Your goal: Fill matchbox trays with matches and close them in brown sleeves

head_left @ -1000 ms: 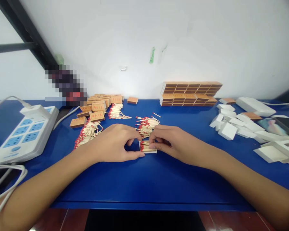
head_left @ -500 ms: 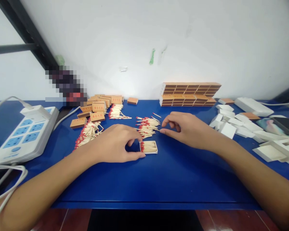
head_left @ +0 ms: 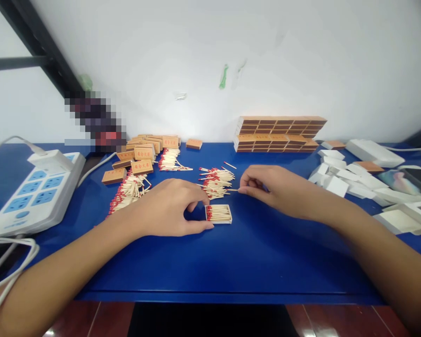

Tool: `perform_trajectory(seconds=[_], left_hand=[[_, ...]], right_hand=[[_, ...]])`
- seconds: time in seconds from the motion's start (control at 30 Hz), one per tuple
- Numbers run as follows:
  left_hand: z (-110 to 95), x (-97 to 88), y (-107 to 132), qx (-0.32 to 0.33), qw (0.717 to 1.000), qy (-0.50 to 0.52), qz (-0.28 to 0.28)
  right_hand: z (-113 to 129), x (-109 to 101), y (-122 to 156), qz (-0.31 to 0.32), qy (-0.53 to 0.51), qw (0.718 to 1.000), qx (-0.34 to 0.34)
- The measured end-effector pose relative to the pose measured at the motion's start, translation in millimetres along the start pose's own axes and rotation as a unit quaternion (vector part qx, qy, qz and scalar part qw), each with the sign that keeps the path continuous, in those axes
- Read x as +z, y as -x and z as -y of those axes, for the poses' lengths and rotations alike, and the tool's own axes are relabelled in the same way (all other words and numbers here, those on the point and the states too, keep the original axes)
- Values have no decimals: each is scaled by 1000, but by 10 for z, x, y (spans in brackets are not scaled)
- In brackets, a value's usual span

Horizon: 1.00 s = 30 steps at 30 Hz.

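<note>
A white inner matchbox tray (head_left: 230,218) filled with matches lies on the blue table, their red heads to the left. My left hand (head_left: 171,208) is closed on the tray's left end, thumb at the near corner and index finger at the far one. Just behind is a loose pile of matches (head_left: 219,180). At the pile's right side my right hand (head_left: 266,187) pinches the plain end of a single match (head_left: 233,189) between thumb and index finger; its other end is among the pile.
Printed matchboxes (head_left: 142,167) and more matches (head_left: 129,189) lie at left, beside a white power strip (head_left: 61,187). Stacked matchboxes (head_left: 277,135) stand against the wall. At right are white empty trays (head_left: 337,186) and a white charger-like block (head_left: 375,152).
My right hand's thumb and index finger have come together on one match, drawing it slightly rightward from the pile. My left hand stays at the tray. The view has shifted a little.
</note>
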State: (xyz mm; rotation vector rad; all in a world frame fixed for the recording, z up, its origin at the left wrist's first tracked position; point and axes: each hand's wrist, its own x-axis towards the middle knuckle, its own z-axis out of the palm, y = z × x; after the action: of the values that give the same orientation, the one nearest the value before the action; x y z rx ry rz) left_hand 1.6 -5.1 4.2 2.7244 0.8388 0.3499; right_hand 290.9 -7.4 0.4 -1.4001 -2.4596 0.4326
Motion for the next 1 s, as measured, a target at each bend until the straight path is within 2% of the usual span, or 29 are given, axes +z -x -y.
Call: perform_trajectory(seconds=[0.07, 0.23, 0.4, 0.53, 0.67, 1.0], left_hand=[[-8, -7, -5, -2, 1000, 1, 0], [0, -5, -2, -4, 1000, 4, 4], [-14, -3, 3, 3, 1000, 4, -3], [-15, -8, 5, 2, 1000, 5, -1], [-9, -5, 9, 1, 1000, 9, 4], [-2, -6, 5, 3, 1000, 10, 0]], right_hand=[[73, -2, 17, -9, -25, 1000, -7], [208, 94, 21, 28, -60, 997, -36], [155, 178, -22, 18, -4, 999, -38], [137, 206, -42, 2, -1, 1000, -13], [145, 226, -55, 9, -11, 1000, -21], [66, 125, -7, 4, -12, 1000, -26]])
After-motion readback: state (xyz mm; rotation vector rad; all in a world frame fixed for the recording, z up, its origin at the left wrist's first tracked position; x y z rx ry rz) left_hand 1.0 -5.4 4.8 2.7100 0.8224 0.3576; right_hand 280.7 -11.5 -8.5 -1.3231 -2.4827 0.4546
